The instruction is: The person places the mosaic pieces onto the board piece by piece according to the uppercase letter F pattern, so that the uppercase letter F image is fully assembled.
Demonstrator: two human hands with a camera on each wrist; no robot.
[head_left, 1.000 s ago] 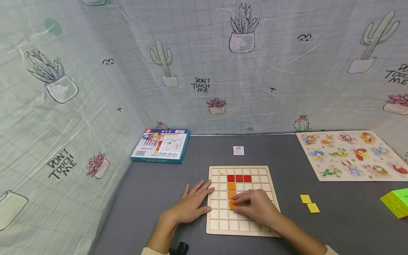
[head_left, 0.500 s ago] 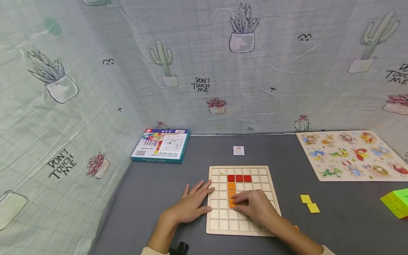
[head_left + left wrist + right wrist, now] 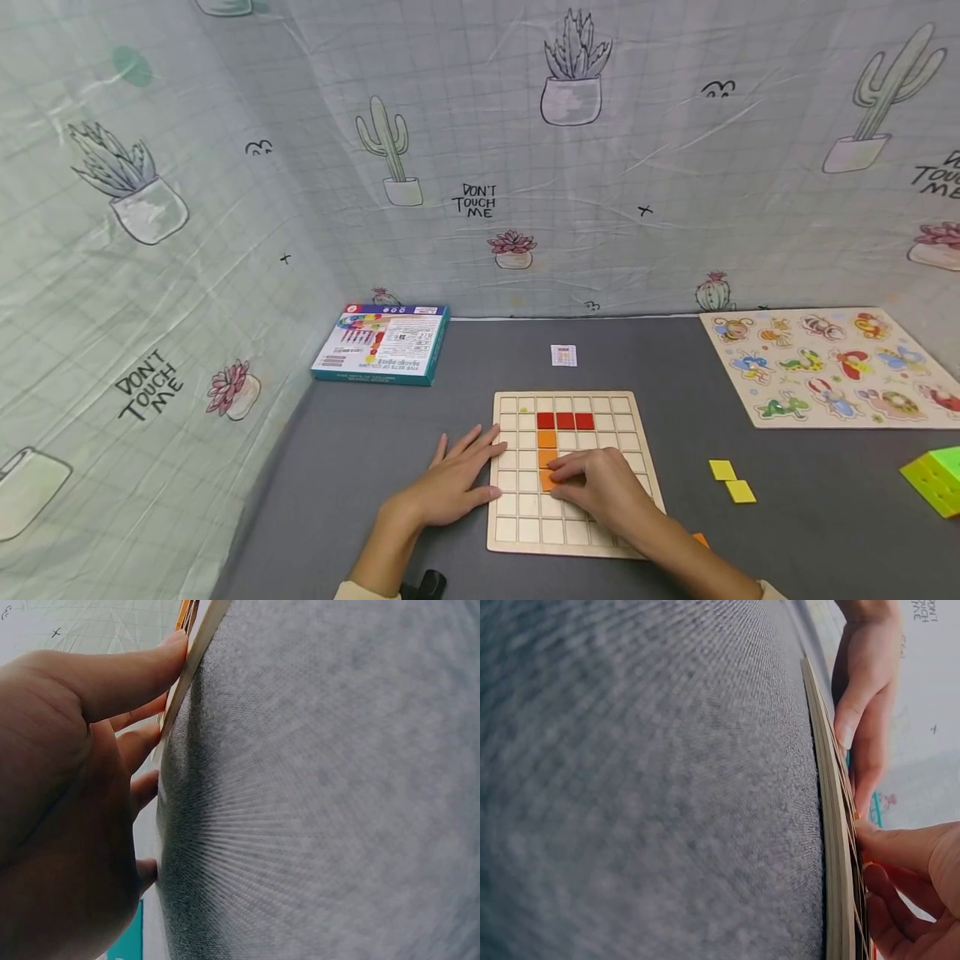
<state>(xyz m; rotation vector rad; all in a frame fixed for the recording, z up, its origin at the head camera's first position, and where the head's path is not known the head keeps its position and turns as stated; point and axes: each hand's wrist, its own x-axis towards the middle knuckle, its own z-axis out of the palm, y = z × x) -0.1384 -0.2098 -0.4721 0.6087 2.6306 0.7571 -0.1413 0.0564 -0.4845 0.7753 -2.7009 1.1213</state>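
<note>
Tile (image 3: pixel 547 481), square and orange, lies left of the right hand (image 3: pixel 603 487) pinching it, over the pale wooden grid board (image 3: pixel 528 505).

The head view looks forward and down; both wrist views look in low and close, sharing the board (image 3: pixel 529 504).

Lowest orange tile (image 3: pixel 546 481) straightened, orange piece (image 3: pixel 701 540) uncovered

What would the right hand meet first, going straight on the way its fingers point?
Past the orange tile it pinches, the right hand would probably meet the left hand, at the left edge of the board, though its exact height is hard to tell.
</note>
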